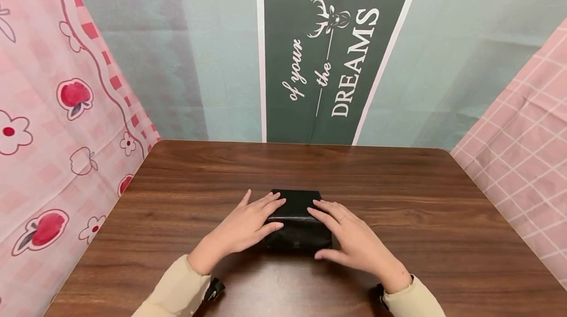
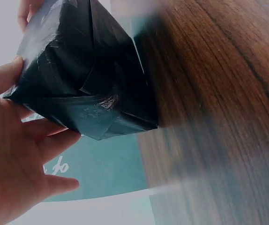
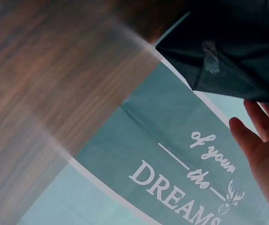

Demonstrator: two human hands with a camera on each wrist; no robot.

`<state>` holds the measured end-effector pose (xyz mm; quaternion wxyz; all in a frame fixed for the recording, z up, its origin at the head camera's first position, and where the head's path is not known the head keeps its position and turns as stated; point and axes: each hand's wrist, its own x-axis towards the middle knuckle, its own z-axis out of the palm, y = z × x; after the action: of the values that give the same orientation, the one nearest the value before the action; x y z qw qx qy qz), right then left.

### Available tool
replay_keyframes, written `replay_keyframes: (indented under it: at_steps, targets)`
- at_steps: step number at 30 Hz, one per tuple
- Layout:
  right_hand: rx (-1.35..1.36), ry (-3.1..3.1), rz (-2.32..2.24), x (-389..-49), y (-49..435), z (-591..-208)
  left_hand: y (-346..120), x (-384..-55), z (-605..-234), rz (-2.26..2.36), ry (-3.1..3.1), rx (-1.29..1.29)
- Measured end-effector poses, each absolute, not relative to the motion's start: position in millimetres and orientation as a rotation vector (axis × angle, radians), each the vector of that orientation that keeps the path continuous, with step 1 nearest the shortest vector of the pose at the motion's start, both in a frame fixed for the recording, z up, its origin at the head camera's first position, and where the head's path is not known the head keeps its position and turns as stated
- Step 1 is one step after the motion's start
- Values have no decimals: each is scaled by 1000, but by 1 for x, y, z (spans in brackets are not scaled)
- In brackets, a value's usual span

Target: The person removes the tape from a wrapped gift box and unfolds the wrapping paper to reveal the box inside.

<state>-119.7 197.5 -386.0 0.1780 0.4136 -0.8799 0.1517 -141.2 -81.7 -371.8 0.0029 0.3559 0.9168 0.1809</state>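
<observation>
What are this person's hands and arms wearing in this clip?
The left hand and right hand are bare, without gloves. Both arms are in cream-beige sleeves, left sleeve and right sleeve, ending at the wrists. A black piece shows by each cuff, left piece and right piece; any markings are too small to read.

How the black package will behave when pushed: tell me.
The black package will probably slide rather than roll, given its flat sides on the flat table. Its glossy wrapping looks somewhat slippery. Its fairly straight edges suggest a stiff shape; weight can't be told.
</observation>
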Motion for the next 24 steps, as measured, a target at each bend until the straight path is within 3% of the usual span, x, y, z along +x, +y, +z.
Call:
replay_keyframes:
  at_steps: [8, 17, 24]
  targets:
    - [1210, -2469, 316, -121, 196, -387, -81, -138, -372, 524, 2960, 1162]
    - [1187, -2445, 275, -128, 198, -379, -72, -132, -376, 88, 3210, 1650]
    - [1227, -2373, 225, -129, 198, -375, -71, -135, -378, -32, 3298, 1657]
